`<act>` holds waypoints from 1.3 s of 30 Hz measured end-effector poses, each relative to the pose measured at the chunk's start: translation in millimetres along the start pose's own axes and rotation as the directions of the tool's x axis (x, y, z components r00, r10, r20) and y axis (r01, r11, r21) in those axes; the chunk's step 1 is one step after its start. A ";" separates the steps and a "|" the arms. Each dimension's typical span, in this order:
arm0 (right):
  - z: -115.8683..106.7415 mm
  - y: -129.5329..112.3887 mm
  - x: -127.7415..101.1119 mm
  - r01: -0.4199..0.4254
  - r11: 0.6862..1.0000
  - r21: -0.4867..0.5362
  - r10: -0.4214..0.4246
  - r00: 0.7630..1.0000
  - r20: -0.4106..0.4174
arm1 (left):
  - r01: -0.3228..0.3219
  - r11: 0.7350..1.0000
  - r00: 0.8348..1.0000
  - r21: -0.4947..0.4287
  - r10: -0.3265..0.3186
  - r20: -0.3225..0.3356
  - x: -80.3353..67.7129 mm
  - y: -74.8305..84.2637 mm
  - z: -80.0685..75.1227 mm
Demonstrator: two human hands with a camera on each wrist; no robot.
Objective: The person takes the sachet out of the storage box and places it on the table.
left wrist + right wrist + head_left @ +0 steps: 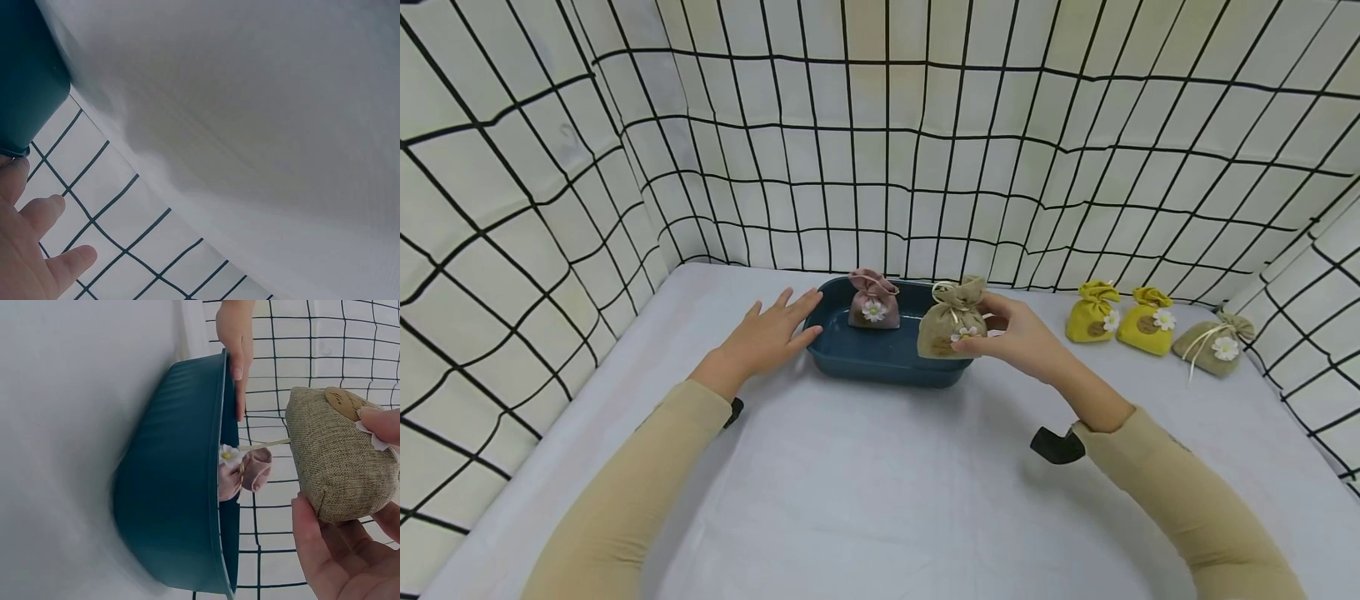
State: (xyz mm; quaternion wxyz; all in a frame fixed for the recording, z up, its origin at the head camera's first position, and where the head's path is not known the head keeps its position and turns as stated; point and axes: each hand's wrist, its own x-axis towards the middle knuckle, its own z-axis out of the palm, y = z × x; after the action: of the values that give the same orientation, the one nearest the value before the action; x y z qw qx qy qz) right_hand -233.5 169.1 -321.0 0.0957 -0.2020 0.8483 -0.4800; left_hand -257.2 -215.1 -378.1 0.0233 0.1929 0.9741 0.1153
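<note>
a person in tan sleeves works at a white table [865, 492] walled in by white cloth with a black grid pattern.

the right hand [1018, 337] grips a small tan burlap pouch [952, 321], thumb on one side and fingers curled round the other. the pouch is upright, tied at the neck with a pale ribbon, with a white daisy on its front. it is held in the air at the right end of a dark teal tray [880, 360], above its near right rim. in the right wrist view the pouch [340, 456] sits between thumb and fingertips [381, 425], just beside the tray's open side [172, 487], not touching it.

the left hand [767, 333] lies flat with fingers spread and straight, holding nothing. its fingertips touch the tray's left end. the left wrist view shows the fingers [37, 250] relaxed beside the tray's corner [28, 81].

a pink pouch [873, 300] with a white daisy stands upright inside the tray, near its far wall.

on the table, well to the right of the tray, three more pouches sit in a row: two yellow ones [1092, 312] [1145, 322] side by side, then a tan one [1213, 344] leaning over, nearest the right wall.
</note>
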 end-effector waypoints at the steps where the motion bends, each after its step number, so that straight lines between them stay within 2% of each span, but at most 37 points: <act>1: -1.1 0.8 -1.2 0.000 1.000 0.003 0.000 1.000 -0.001 | 0.000 1.000 1.000 0.000 0.000 0.001 0.0 -0.1 0.0; 8: -10.2 5.7 -10.9 -0.031 1.000 0.001 0.031 1.000 -0.005 | 0.003 1.000 1.000 -0.005 -0.003 0.004 -0.1 -0.1 0.4; 22: -36.2 21.4 -32.4 -0.116 0.993 -0.018 0.114 0.991 -0.066 | 0.005 1.000 1.000 -0.007 -0.005 0.006 -0.5 0.8 -0.4; 39: -60.3 36.5 -49.7 -0.132 0.991 -0.019 0.130 0.987 -0.090 | 0.007 1.000 1.000 -0.022 -0.007 0.012 -1.1 0.4 -0.8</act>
State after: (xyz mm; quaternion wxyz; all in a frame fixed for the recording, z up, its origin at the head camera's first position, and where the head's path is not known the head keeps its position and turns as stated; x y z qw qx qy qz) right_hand -219.4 254.2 -322.3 0.0870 -0.1255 0.8691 -0.4705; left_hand -256.1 -215.3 -377.3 0.0316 0.1899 0.9734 0.1246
